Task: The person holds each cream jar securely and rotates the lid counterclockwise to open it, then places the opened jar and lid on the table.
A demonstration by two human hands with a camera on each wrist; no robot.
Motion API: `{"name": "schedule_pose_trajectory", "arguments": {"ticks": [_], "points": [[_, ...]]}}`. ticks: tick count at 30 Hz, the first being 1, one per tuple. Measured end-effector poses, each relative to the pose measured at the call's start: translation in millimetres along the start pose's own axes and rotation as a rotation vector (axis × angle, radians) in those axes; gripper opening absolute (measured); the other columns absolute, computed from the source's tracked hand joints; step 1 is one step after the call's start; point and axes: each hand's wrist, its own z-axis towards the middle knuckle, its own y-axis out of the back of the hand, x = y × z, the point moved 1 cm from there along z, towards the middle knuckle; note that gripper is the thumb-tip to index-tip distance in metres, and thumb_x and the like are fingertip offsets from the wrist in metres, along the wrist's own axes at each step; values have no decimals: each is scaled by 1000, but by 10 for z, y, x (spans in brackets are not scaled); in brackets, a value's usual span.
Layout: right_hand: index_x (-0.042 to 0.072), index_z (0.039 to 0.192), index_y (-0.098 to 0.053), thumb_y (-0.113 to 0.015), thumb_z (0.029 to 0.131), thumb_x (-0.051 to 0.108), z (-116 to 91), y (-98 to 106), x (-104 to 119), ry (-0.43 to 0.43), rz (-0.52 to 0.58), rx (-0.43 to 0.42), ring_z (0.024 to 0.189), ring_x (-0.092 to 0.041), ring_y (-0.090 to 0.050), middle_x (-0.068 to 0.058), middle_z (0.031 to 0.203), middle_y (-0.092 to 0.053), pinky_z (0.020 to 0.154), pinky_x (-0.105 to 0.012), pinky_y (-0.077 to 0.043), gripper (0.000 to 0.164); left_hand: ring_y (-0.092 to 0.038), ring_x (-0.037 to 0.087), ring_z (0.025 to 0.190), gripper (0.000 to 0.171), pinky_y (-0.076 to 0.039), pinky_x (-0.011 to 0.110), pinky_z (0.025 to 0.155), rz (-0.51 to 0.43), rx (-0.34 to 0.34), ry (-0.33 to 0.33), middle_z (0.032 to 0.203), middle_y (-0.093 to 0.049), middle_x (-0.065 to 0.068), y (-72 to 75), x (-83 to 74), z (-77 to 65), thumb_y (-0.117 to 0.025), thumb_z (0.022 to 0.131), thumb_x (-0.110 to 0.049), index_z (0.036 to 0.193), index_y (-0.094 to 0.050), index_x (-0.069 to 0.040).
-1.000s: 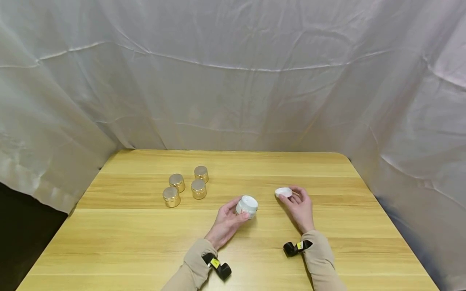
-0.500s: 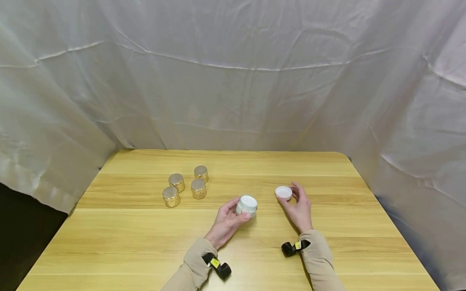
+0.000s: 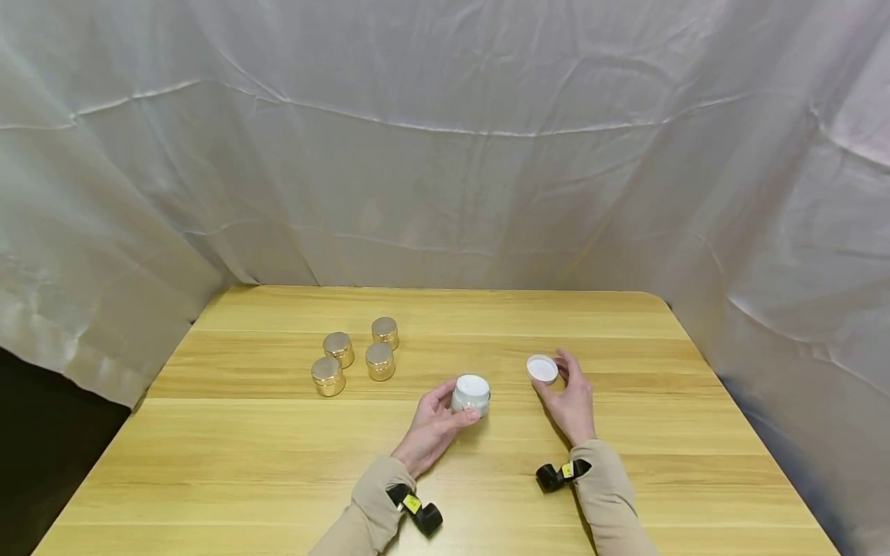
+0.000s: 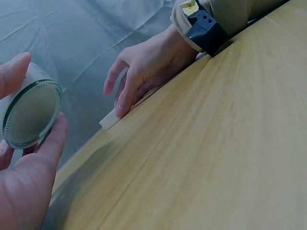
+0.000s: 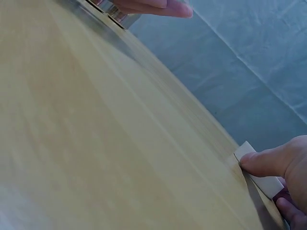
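Observation:
My left hand holds a small pale glass jar above the middle of the table, fingers and thumb around its side. White fills the jar's round top; whether this is cream or an inner cover I cannot tell. In the left wrist view the glass base of the jar faces the camera. Further right, my right hand pinches a round white lid by its edge, hollow side up. The right wrist view has this lid flat at the tabletop, the thumb on its rim.
Several gold-lidded jars stand in a group on the left part of the wooden table. A grey curtain hangs behind the table and along its sides. Each sleeve cuff carries a small black camera.
The lid has turned from a tilt to flat, hollow side up, and the right index finger has lifted off behind it. The left hand and jar have barely moved, the jar tilting slightly.

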Motion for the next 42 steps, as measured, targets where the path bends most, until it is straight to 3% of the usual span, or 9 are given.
{"name": "schedule_pose_trajectory", "arguments": {"ticks": [10,18,24,28,32,36,39,42], "points": [[-5,145,-46,-79,84,3,2,-2,7,-56,-20,-18,130,-42,-57,-30,139,-57,110,-45,-48,70,-54,15,124,73,-49,27,111,36,-7,-1,138,-47,9,8,25,20,-66,82,13,146,-32,9],[-5,145,-46,-78,86,7,-10,5,36,-81,-55,-24,129,-44,-57,-33,140,-55,108,-47,-50,69,-51,15,129,75,-42,17,113,155,-45,-31,146,-47,17,24,49,25,-74,84,1,147,-35,7],[-7,144,-46,-78,86,7,-10,8,43,-99,-63,-19,127,-44,-57,-33,141,-54,108,-51,-50,68,-44,29,141,77,-38,17,117,197,-74,-72,150,-42,27,27,56,24,-76,87,-8,148,-33,10],[-7,147,-43,-74,87,2,-6,9,31,-106,16,0,133,-45,-53,-33,145,-50,111,-48,-47,68,-47,30,139,73,-42,16,113,212,-123,-91,149,-44,27,27,65,38,-75,87,-6,147,-36,9],[-3,148,-42,-70,88,-3,-9,13,37,-113,111,-4,140,-47,-45,-30,155,-40,117,-49,-41,67,-50,32,136,69,-44,25,116,251,-196,-114,147,-48,26,5,91,72,-76,85,-3,144,-42,8],[-5,145,-46,-67,86,-8,-12,11,47,-105,152,-57,140,-47,-43,-29,153,-41,118,-50,-41,62,-47,40,140,69,-38,43,122,372,-249,-147,145,-50,26,-52,119,111,-79,83,-4,142,-45,8],[-5,141,-50,-66,85,-10,-19,8,54,-110,160,-112,126,-42,-52,-28,139,-48,109,-36,-50,58,-47,42,139,70,-34,50,123,469,-266,-164,144,-51,26,-104,149,150,-80,82,-6,141,-46,7],[-5,134,-57,-66,84,-10,-22,6,61,-110,126,-162,102,-32,-56,-25,120,-55,84,-14,-52,51,-50,42,137,69,-36,53,121,536,-268,-178,143,-53,24,-156,174,200,-81,81,-8,140,-47,5]]}}
